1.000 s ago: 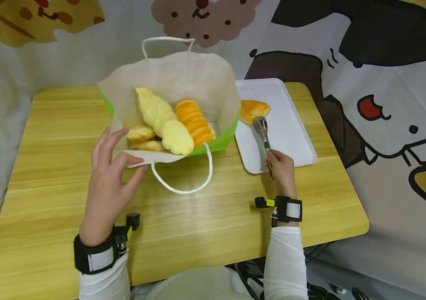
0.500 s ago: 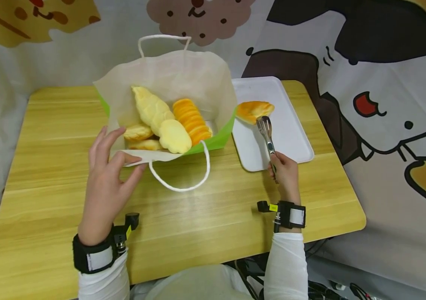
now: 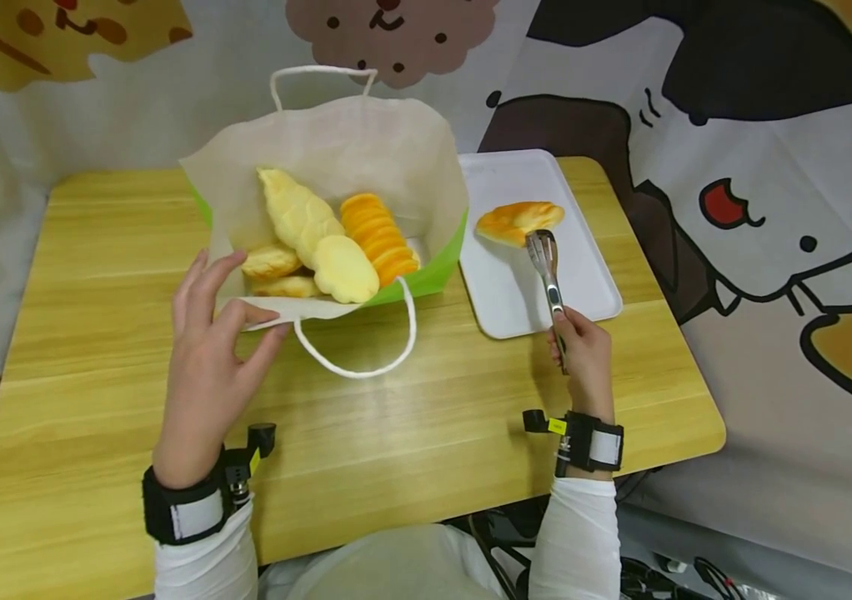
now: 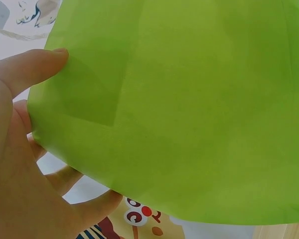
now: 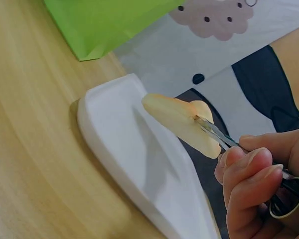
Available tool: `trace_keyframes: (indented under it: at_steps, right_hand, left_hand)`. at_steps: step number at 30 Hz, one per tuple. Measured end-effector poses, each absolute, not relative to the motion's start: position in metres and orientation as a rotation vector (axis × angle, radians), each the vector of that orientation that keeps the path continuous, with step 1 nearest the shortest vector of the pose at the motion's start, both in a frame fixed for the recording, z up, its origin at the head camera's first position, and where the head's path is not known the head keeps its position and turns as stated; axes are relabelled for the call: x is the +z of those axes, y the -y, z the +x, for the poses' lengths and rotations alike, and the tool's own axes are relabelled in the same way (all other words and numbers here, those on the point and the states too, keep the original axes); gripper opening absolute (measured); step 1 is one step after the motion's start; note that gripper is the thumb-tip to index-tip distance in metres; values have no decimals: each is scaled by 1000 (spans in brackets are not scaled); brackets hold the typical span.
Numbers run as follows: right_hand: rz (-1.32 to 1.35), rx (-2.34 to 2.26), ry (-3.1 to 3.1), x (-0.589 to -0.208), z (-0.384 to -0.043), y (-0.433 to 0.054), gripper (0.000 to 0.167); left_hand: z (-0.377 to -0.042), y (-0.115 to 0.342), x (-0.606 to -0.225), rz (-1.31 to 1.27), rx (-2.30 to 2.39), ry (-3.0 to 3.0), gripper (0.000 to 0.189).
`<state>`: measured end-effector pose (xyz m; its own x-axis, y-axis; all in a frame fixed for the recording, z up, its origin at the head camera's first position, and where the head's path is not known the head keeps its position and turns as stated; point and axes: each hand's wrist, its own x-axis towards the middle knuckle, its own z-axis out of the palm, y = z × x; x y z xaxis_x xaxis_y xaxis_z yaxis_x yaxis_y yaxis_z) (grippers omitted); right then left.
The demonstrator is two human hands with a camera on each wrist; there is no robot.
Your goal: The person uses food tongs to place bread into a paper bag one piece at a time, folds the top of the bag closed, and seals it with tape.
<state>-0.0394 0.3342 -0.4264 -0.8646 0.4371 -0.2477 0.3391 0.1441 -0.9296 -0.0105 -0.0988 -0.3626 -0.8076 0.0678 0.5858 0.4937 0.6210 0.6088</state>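
Note:
My left hand (image 3: 212,367) pinches the near left rim of a green paper bag (image 4: 189,114), thumb on its outer face and fingers on the pale inner side. Inside the bag lie a long pale braided bread (image 3: 294,212), a pale scalloped bread (image 3: 347,271), an orange ridged roll (image 3: 378,237) and smaller golden breads (image 3: 283,286). My right hand (image 3: 582,350) grips small metal tongs (image 3: 548,271). Their tips clasp the edge of a golden-brown bread (image 5: 177,119), which hangs above the white tray (image 5: 124,144) and casts a shadow on it.
The bag's white rope handles (image 3: 354,372) stand at front and back, the front one drooping over the wooden table (image 3: 388,450). The tray stands right of the bag, close beside it. A cartoon-printed cloth (image 3: 741,283) hangs behind and to the right.
The tongs and the bread in them have moved right, away from the bag and further over the tray. My left hand stays on the bag's rim. The head view has shifted slightly.

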Motion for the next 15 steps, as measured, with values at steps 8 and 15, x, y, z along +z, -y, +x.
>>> trace_keyframes:
  at_steps: [8,15]
  right_hand:
    - [-727,1885,2243,-408,-29,-336,29]
    - [-651,1916,2183,-385,-17,-333,27]
  left_hand:
    - [-10,98,-363,-436,-1111,2303,21]
    - [-11,98,-363,-444,-1107,2300,21]
